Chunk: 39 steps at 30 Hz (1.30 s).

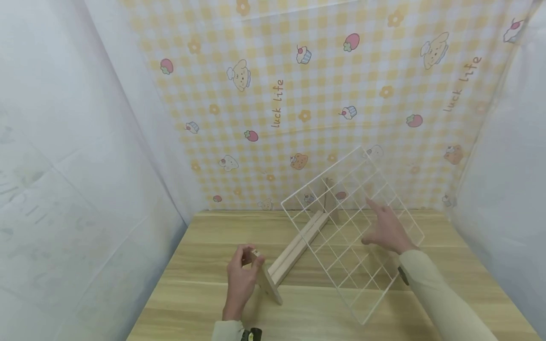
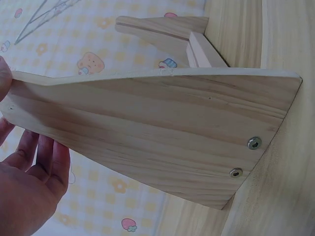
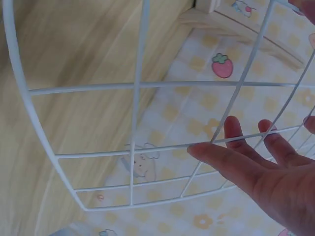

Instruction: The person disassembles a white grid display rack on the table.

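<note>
Low in the centre of the head view, the left hand (image 1: 240, 279) pinches the top corner of the wooden stand (image 1: 294, 248), thumb on one face, fingers (image 2: 47, 160) behind. Right of it, the right hand (image 1: 386, 229) lies open, straight fingers (image 3: 231, 160) pressed against the tilted white wire grid (image 1: 354, 227) on the table (image 1: 200, 265).

Tilted wire grid (image 1: 354, 232) and wooden stand (image 1: 294, 248) mid-table (image 1: 204, 265)
</note>
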Tool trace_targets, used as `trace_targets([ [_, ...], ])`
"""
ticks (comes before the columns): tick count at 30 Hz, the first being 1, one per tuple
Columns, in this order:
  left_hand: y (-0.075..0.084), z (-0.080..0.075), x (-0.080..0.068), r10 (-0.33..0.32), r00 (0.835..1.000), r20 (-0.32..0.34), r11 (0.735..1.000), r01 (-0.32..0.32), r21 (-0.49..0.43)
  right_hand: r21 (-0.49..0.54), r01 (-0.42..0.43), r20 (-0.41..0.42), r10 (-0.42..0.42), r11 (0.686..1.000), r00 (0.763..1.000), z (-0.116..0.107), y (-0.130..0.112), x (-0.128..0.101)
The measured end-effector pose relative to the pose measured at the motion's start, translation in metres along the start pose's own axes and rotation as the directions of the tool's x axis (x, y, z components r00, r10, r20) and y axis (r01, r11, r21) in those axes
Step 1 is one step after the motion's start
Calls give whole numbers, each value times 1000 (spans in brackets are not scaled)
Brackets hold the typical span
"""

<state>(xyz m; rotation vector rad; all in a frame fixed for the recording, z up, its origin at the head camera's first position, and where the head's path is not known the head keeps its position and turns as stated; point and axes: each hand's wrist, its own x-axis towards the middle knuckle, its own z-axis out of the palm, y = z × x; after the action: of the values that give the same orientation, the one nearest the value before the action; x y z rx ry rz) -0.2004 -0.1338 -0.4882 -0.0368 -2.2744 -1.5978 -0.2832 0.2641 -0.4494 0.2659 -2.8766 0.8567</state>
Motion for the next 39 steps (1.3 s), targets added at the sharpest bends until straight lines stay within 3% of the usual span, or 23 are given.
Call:
trace_targets([
  [9,7,1,-10,5,1000,5,999,-5,32,-22,40,66,-38,999,997,8,27,-7],
  [18,6,5,-19,122,992,-6,990,-122,71,53,55,208,-65,997,976,19,47,-14],
  [22,7,8,-22,128,992,-8,990,-127,63,39,70,251,-77,997,965,24,50,-17],
  [27,22,9,-27,128,992,-3,989,-127,73,-21,56,325,-46,998,945,30,53,-18],
  [33,43,8,-33,114,993,1,992,-114,62,-38,87,343,-68,996,937,36,57,-17],
  [39,24,18,-32,114,993,-30,991,-111,70,-62,84,343,-57,995,937,37,57,-16],
])
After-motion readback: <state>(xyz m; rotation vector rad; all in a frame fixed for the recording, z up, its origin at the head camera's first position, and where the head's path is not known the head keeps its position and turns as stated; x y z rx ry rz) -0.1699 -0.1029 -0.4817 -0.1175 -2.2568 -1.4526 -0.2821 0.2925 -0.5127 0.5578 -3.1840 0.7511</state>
